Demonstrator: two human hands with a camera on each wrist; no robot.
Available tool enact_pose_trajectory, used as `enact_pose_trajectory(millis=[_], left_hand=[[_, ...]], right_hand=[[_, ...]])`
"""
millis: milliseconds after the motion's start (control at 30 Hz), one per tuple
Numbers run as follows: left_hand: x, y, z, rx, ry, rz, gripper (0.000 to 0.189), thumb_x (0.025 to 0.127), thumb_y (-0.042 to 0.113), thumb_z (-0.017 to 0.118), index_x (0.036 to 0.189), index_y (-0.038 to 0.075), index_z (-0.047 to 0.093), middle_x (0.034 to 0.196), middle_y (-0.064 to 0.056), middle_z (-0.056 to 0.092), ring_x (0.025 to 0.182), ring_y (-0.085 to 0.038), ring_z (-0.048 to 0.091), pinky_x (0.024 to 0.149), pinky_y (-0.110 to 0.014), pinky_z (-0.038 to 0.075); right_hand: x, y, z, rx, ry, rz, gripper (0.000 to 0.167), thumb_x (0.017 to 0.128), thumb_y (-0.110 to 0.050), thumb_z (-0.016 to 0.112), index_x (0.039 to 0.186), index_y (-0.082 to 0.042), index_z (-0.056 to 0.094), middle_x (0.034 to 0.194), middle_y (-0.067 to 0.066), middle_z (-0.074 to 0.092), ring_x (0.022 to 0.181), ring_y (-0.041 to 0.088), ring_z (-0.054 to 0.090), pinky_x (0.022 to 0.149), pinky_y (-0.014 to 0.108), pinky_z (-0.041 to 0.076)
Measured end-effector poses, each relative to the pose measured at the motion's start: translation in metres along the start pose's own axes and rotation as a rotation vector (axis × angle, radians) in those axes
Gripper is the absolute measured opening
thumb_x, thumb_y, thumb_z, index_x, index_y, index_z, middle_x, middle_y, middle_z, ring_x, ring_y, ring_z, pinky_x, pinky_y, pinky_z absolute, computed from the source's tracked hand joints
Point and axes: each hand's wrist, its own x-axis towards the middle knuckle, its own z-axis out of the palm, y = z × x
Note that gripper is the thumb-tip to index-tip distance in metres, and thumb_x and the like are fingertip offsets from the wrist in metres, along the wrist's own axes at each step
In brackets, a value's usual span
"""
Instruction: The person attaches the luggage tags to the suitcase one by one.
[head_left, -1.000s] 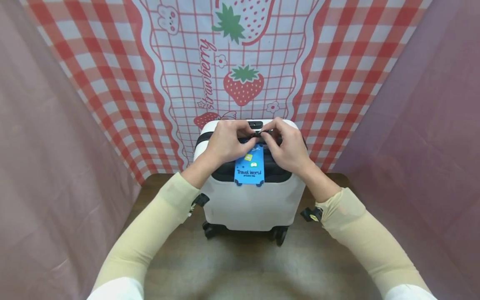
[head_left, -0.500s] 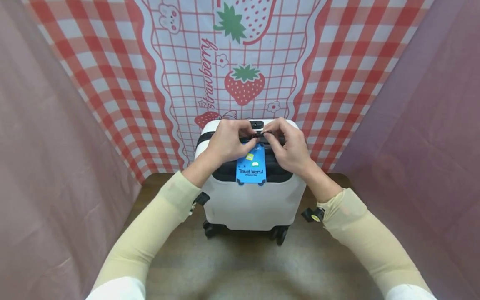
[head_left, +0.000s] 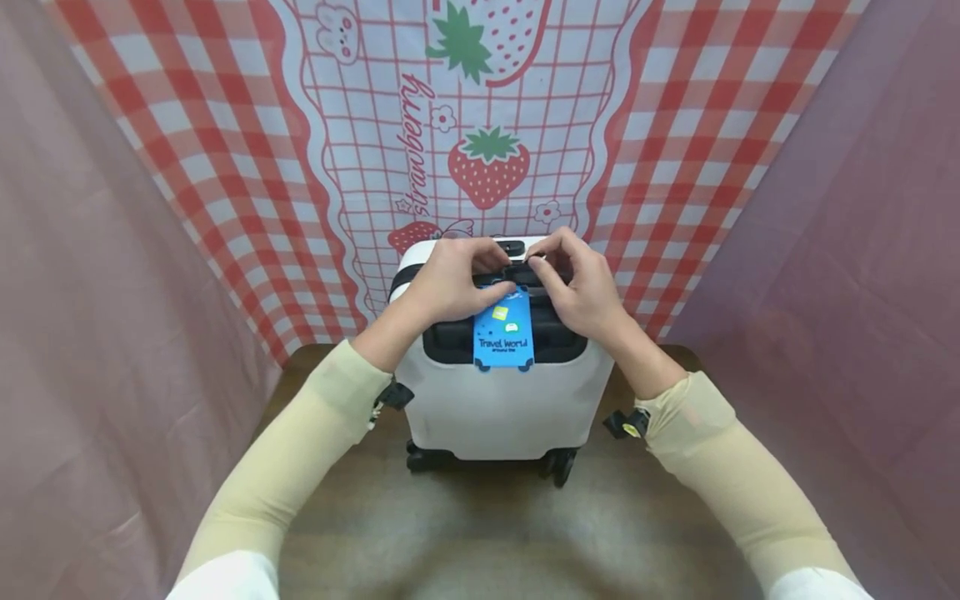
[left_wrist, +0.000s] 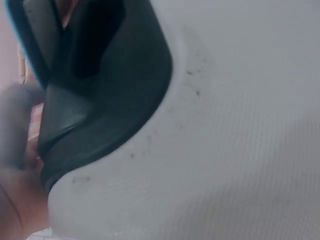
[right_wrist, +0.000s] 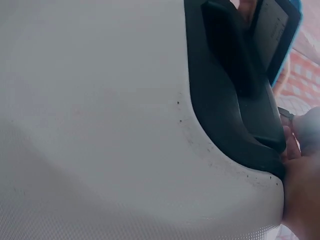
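Note:
A white suitcase [head_left: 510, 417] stands upright with a black recessed handle panel [head_left: 558, 340] near its top. Over this panel hangs a blue luggage tag [head_left: 502, 343] printed "Travel World". My right hand [head_left: 588, 283] pinches the end of a thin black strap [head_left: 537, 257] between thumb and forefinger, above the tag. On the other side, my left hand [head_left: 450, 282] has its thumb at the tag's top edge and its fingers spread apart from it, near the handle. The right wrist view shows the tag's back with a pale card [right_wrist: 271, 32] and the right hand [right_wrist: 302, 192] beyond the shell.
Black wheels [head_left: 561, 467] hold the suitcase on a brown wooden surface [head_left: 480, 542]. Behind it hangs a red-and-white strawberry cloth [head_left: 555, 108]. Pink curtains [head_left: 112, 333] close off both sides. A small black lock [head_left: 513, 247] sits on the suitcase top.
The left hand's thumb and fingers have parted from their pinch on the strap, and its wrist has shifted slightly left. The right hand, still pinching, has risen a little.

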Motion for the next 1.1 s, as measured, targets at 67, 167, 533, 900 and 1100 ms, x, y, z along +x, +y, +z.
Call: enact_pose_trajectory(millis=[67,167,533,900,1100], left_hand=[[-0.002,0.0,-0.001,-0.008,-0.027,-0.033,0.033,0.096,0.023,0.078,0.123,0.006,0.073,0.119,-0.009,0.079,0.11,-0.022,0.076,0.105,-0.036,0.06],[-0.002,0.0,-0.002,-0.022,-0.043,-0.057,0.035,0.097,0.023,0.076,0.127,0.006,0.073,0.123,-0.01,0.078,0.114,-0.023,0.075,0.108,-0.037,0.058],[-0.001,-0.002,-0.006,-0.122,-0.052,-0.112,0.035,0.096,0.022,0.079,0.127,0.007,0.073,0.122,-0.01,0.079,0.112,-0.022,0.077,0.106,-0.038,0.058],[0.0,-0.005,-0.004,-0.148,-0.039,-0.101,0.034,0.095,0.021,0.08,0.125,0.006,0.074,0.12,-0.01,0.08,0.111,-0.022,0.077,0.106,-0.038,0.059],[0.0,-0.006,-0.003,-0.166,-0.047,-0.11,0.034,0.095,0.02,0.079,0.126,0.007,0.073,0.12,-0.009,0.08,0.112,-0.021,0.077,0.106,-0.038,0.058]], right_hand=[[0.002,-0.001,-0.001,-0.005,-0.009,0.034,0.013,0.104,-0.004,0.066,0.115,0.002,0.062,0.099,0.015,0.067,0.075,0.013,0.051,0.067,0.018,0.043],[0.006,-0.002,-0.003,-0.007,-0.012,0.072,0.021,0.103,-0.005,0.067,0.12,0.002,0.057,0.098,0.016,0.07,0.076,0.014,0.054,0.068,0.019,0.044],[0.012,-0.004,0.004,-0.243,0.086,0.087,0.021,0.098,-0.017,0.077,0.113,-0.004,0.078,0.107,0.016,0.068,0.071,0.018,0.061,0.066,0.023,0.047],[0.005,0.002,0.004,-0.16,-0.006,-0.031,0.023,0.091,-0.01,0.083,0.111,-0.003,0.075,0.088,0.01,0.071,0.074,0.016,0.06,0.068,0.025,0.05],[0.004,0.004,0.004,-0.16,-0.025,-0.053,0.021,0.093,-0.01,0.081,0.112,-0.004,0.075,0.095,0.009,0.073,0.074,0.015,0.057,0.065,0.03,0.048]])
